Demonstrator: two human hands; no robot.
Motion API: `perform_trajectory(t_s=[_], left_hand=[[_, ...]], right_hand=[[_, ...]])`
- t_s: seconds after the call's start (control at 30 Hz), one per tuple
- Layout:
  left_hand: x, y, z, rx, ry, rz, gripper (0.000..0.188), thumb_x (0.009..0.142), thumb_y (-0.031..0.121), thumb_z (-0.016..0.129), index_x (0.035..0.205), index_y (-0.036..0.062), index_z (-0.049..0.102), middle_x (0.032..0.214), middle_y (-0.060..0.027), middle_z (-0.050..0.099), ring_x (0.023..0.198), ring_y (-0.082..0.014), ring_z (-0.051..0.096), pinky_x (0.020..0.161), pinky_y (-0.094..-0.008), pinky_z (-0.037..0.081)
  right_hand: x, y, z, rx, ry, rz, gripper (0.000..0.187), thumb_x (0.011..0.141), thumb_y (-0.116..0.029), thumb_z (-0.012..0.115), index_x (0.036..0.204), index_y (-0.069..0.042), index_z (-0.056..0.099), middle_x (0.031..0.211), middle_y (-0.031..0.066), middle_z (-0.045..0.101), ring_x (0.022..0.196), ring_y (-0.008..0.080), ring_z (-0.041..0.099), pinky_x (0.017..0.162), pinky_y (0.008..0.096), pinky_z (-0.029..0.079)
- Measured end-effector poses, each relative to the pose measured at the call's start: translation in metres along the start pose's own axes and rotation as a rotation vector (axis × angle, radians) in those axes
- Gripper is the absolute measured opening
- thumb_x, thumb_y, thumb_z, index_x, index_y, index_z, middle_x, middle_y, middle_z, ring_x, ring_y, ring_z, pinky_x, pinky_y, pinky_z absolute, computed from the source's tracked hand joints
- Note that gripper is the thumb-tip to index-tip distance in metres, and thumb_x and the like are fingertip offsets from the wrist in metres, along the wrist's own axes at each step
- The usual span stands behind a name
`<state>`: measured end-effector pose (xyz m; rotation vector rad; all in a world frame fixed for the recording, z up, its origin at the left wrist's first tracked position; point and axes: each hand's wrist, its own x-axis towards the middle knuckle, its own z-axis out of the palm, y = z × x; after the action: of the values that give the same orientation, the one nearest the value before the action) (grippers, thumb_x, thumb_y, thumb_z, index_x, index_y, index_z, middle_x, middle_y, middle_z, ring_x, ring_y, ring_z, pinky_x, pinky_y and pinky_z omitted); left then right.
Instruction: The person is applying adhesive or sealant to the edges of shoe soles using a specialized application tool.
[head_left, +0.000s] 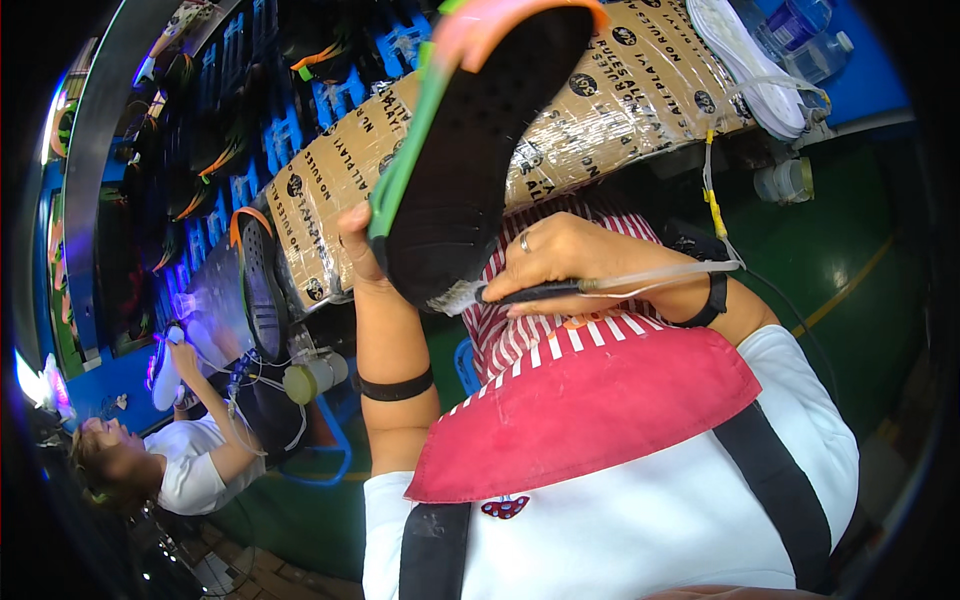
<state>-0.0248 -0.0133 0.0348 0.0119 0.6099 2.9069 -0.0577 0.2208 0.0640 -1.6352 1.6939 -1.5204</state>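
Note:
A black shoe sole (450,170) with a green and orange side wall is held up in front of me, tilted. My left hand (360,245) grips it by the edge near its lower end; the thumb shows and the other fingers are hidden behind the sole. My right hand (565,250), with a ring on one finger, is closed around the dark handle of a brush (530,294). A clear tube (660,270) runs from the brush toward the right. The pale bristles lie against the lower end of the sole.
A bench padded with taped, printed cardboard (620,120) stands ahead. A white sole (745,65) and plastic bottles (815,50) sit at its right. On the left are blue racks (340,95) with soles, another black sole (262,290), and a co-worker (190,460) holding a sole.

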Motion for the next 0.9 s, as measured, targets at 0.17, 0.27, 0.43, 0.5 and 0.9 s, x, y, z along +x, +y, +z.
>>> perform_trajectory(t_s=[0.17, 0.27, 0.43, 0.5, 0.9], left_hand=[[0.005, 0.002, 0.012, 0.407, 0.142, -0.136, 0.057, 0.078, 0.031, 0.054, 0.121, -0.0050, 0.050, 0.115, -0.0193, 0.058, 0.104, -0.0259, 0.058, 0.094, -0.0336, 0.043], [0.013, 0.001, 0.021, 0.418, 0.240, -0.236, 0.049, 0.079, 0.030, 0.056, 0.115, -0.0040, 0.056, 0.108, -0.0164, 0.062, 0.095, -0.0221, 0.060, 0.088, -0.0311, 0.046], [0.015, 0.006, 0.032, 0.784, 0.338, -0.393, 0.039, 0.080, 0.032, 0.062, 0.103, 0.0014, 0.063, 0.098, -0.0096, 0.065, 0.085, -0.0147, 0.060, 0.077, -0.0252, 0.047], [0.013, 0.010, 0.041, 0.818, 0.360, -0.431, 0.040, 0.080, 0.033, 0.062, 0.103, 0.0013, 0.063, 0.098, -0.0099, 0.064, 0.085, -0.0149, 0.060, 0.078, -0.0256, 0.047], [0.020, 0.024, 0.045, 1.030, 0.410, -0.561, 0.045, 0.079, 0.039, 0.064, 0.107, 0.0042, 0.063, 0.104, -0.0065, 0.063, 0.092, -0.0136, 0.057, 0.084, -0.0250, 0.043]], right_hand=[[-0.002, -0.009, -0.008, 0.101, 0.007, -0.020, 0.022, 0.073, -0.011, 0.071, 0.094, -0.003, 0.068, 0.076, 0.0126, 0.065, 0.066, 0.0286, 0.061, 0.060, 0.0342, 0.049], [0.002, -0.009, -0.004, -0.031, 0.126, -0.005, 0.022, 0.074, -0.013, 0.071, 0.094, -0.007, 0.068, 0.067, 0.0110, 0.061, 0.059, 0.0281, 0.056, 0.054, 0.0358, 0.046], [-0.004, -0.001, -0.007, -0.048, -0.059, -0.045, 0.023, 0.073, -0.013, 0.071, 0.095, -0.007, 0.068, 0.066, 0.0117, 0.060, 0.059, 0.0292, 0.056, 0.055, 0.0367, 0.046], [-0.003, -0.007, -0.016, 0.009, -0.140, -0.048, 0.024, 0.073, -0.012, 0.070, 0.096, -0.006, 0.067, 0.066, 0.0123, 0.059, 0.060, 0.0296, 0.057, 0.056, 0.0367, 0.047], [-0.011, -0.012, -0.016, -0.071, -0.106, 0.010, 0.020, 0.074, -0.012, 0.068, 0.094, -0.007, 0.066, 0.063, 0.0122, 0.057, 0.059, 0.0291, 0.057, 0.054, 0.0355, 0.045]])
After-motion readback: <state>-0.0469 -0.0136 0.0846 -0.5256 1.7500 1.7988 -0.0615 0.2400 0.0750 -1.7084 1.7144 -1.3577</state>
